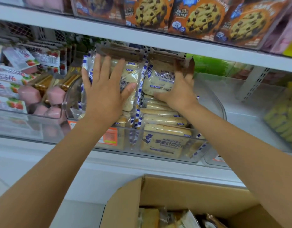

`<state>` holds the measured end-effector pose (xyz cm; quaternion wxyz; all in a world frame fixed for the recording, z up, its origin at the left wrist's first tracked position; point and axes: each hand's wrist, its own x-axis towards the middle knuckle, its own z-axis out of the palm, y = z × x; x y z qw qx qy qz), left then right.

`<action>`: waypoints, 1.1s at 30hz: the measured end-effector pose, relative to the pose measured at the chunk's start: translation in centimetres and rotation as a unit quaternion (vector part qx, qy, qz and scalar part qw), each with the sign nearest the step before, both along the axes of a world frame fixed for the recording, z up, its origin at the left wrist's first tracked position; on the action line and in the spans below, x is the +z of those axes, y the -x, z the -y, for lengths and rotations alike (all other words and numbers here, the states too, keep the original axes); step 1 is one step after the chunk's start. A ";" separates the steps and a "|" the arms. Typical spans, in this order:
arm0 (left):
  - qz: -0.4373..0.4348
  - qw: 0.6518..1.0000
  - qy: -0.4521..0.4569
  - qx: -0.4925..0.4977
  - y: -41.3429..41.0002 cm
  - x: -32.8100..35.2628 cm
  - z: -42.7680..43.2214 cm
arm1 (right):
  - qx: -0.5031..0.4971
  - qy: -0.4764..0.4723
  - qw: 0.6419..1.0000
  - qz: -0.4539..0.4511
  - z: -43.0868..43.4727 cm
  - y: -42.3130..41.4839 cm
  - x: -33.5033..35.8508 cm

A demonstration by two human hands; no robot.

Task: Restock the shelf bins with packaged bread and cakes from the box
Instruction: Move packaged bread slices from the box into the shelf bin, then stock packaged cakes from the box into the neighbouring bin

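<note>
Bread packets [165,140] filled most of the clear bin [223,111]; our left hand [102,89] pressed flat on one row, right hand [178,94] gripped an upright packet [158,78]. Box [183,191] below held more; we judged restocking unfinished.

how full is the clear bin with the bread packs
Nearly full: bread packs fill the clear bin in two rows, stacked above its front wall.
</note>
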<state>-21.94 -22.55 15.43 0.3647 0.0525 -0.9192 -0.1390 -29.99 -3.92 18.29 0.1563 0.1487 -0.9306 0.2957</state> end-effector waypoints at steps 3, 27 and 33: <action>-0.006 1.000 0.001 0.000 0.1 0.0 0.1 | 0.033 -0.033 0.999 0.005 -0.2 1.2 0.9; 0.001 1.000 0.005 0.007 0.3 -0.1 0.0 | 0.072 -0.201 0.967 -0.137 -1.1 4.1 0.3; 0.012 1.000 0.007 0.004 0.2 -0.1 0.0 | 0.030 -0.254 0.960 -0.114 -1.2 2.5 0.9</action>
